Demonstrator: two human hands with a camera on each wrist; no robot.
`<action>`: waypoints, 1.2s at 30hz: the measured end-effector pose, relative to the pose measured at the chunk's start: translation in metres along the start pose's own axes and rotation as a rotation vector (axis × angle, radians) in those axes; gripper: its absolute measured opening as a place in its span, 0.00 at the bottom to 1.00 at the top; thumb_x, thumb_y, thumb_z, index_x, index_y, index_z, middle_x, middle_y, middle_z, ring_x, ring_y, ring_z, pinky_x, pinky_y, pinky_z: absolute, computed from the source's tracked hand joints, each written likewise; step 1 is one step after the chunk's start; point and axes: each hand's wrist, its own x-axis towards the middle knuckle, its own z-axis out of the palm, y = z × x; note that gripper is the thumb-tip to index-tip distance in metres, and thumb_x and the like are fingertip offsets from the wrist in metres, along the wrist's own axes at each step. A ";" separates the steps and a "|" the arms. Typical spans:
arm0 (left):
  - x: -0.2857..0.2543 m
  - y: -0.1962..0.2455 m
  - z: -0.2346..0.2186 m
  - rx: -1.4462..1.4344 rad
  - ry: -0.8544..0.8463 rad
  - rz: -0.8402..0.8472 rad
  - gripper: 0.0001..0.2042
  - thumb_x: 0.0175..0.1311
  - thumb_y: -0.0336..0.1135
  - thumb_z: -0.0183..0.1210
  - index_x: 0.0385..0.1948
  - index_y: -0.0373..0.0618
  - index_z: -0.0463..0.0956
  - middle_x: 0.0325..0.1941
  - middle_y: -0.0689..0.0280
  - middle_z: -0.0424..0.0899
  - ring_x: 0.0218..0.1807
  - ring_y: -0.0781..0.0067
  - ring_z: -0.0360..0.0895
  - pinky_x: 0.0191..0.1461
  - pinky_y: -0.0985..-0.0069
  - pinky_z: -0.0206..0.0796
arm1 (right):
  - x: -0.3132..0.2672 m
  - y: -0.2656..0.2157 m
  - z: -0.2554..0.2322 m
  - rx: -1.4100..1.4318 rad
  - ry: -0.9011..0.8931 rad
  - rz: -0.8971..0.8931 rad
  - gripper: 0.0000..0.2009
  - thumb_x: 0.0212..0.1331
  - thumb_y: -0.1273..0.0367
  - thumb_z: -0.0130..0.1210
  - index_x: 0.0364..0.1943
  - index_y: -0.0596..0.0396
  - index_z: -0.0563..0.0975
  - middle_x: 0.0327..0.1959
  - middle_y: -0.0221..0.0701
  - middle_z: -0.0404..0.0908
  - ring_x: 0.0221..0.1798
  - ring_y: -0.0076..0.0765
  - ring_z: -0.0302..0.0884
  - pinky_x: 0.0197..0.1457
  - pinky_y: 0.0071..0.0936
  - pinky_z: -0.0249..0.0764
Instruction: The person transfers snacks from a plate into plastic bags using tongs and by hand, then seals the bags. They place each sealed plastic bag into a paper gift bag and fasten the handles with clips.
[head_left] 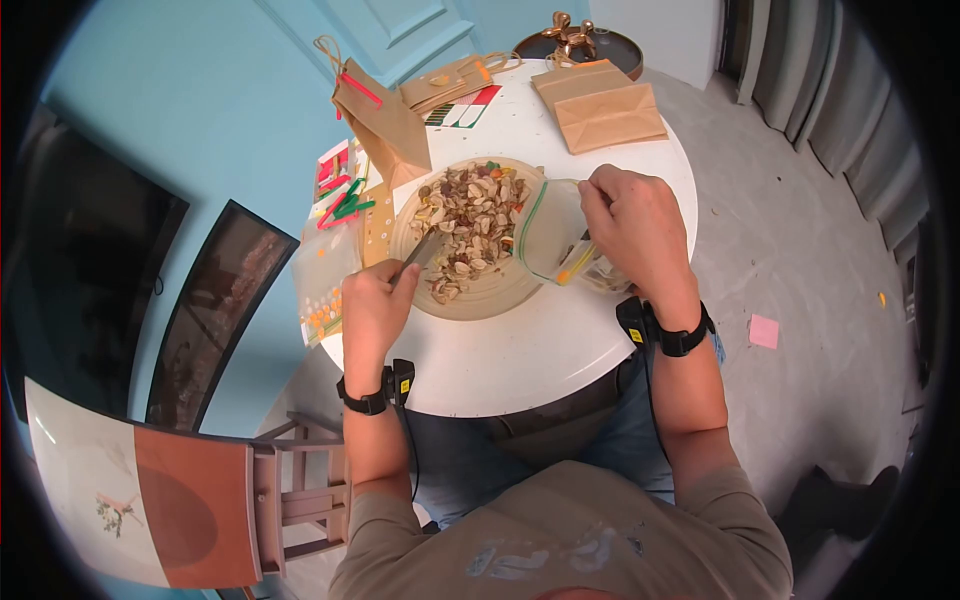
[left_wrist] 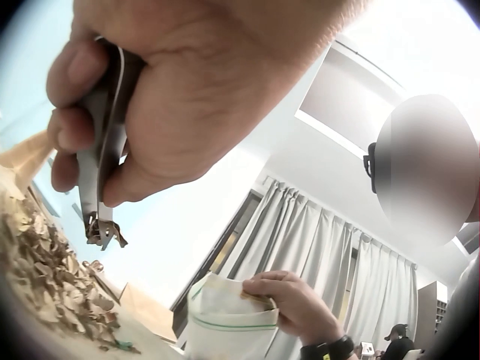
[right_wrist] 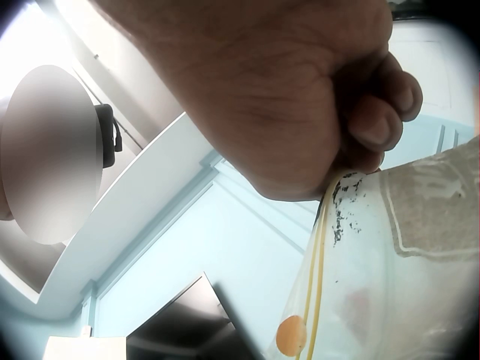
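Observation:
My left hand (head_left: 372, 308) grips metal tongs (head_left: 420, 252) over the left side of a round plate (head_left: 470, 312) heaped with dried, sliced brown and pale pieces (head_left: 475, 225). In the left wrist view, the tong tips pinch a small dark dried piece (left_wrist: 109, 234). Across the plate, my right hand (head_left: 638, 225) pinches the edge of a clear zip bag (head_left: 550, 232). The bag's mouth, lined with a green strip, faces the heap and overlaps the plate's right side. An orange dot (right_wrist: 291, 335) shows on the bag in the right wrist view.
A standing paper bag (head_left: 385, 125) and flat paper bags (head_left: 450, 85) are at the table's back left; another paper bag (head_left: 605, 110) lies back right. Red and green clips (head_left: 345, 203) and an orange-dotted plastic bag (head_left: 325, 270) lie left. A balloon-dog figurine (head_left: 570, 38) stands behind.

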 end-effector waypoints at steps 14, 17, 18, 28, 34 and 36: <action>-0.015 0.091 0.001 0.015 -0.035 0.351 0.15 0.67 0.40 0.76 0.40 0.33 0.90 0.29 0.45 0.87 0.31 0.43 0.87 0.38 0.58 0.76 | 0.001 -0.002 0.000 -0.008 -0.009 0.002 0.13 0.71 0.68 0.62 0.31 0.64 0.86 0.27 0.52 0.86 0.32 0.62 0.87 0.42 0.50 0.83; -0.011 0.067 -0.017 0.034 -0.112 0.069 0.16 0.67 0.40 0.75 0.42 0.33 0.91 0.26 0.47 0.87 0.29 0.51 0.89 0.36 0.61 0.75 | 0.001 0.001 -0.003 -0.010 0.011 0.006 0.13 0.71 0.68 0.63 0.31 0.64 0.86 0.27 0.51 0.86 0.31 0.61 0.86 0.42 0.50 0.83; -0.008 0.058 -0.020 0.033 -0.083 0.049 0.16 0.67 0.40 0.75 0.43 0.33 0.91 0.25 0.48 0.87 0.28 0.58 0.90 0.34 0.64 0.75 | 0.001 0.002 -0.003 -0.008 0.014 0.007 0.13 0.71 0.68 0.63 0.31 0.64 0.86 0.27 0.51 0.86 0.31 0.61 0.86 0.42 0.50 0.83; 0.018 -0.026 0.041 0.181 -0.062 0.112 0.16 0.64 0.42 0.77 0.36 0.34 0.92 0.36 0.41 0.89 0.45 0.39 0.88 0.52 0.49 0.78 | -0.001 0.000 -0.014 0.040 0.100 0.036 0.12 0.71 0.69 0.64 0.31 0.63 0.85 0.26 0.49 0.86 0.30 0.59 0.85 0.39 0.47 0.81; 0.013 -0.022 0.051 0.184 -0.078 0.156 0.17 0.63 0.42 0.77 0.36 0.31 0.90 0.40 0.42 0.89 0.49 0.38 0.84 0.57 0.48 0.76 | -0.008 -0.012 -0.025 0.065 0.198 -0.042 0.09 0.70 0.70 0.67 0.34 0.63 0.87 0.26 0.47 0.86 0.28 0.56 0.84 0.36 0.43 0.79; 0.009 -0.017 0.045 0.191 -0.065 0.152 0.20 0.63 0.41 0.78 0.44 0.30 0.89 0.47 0.43 0.89 0.52 0.39 0.83 0.58 0.48 0.75 | -0.010 -0.019 -0.030 0.128 0.195 0.019 0.08 0.70 0.71 0.67 0.34 0.63 0.87 0.25 0.44 0.86 0.26 0.50 0.84 0.34 0.39 0.78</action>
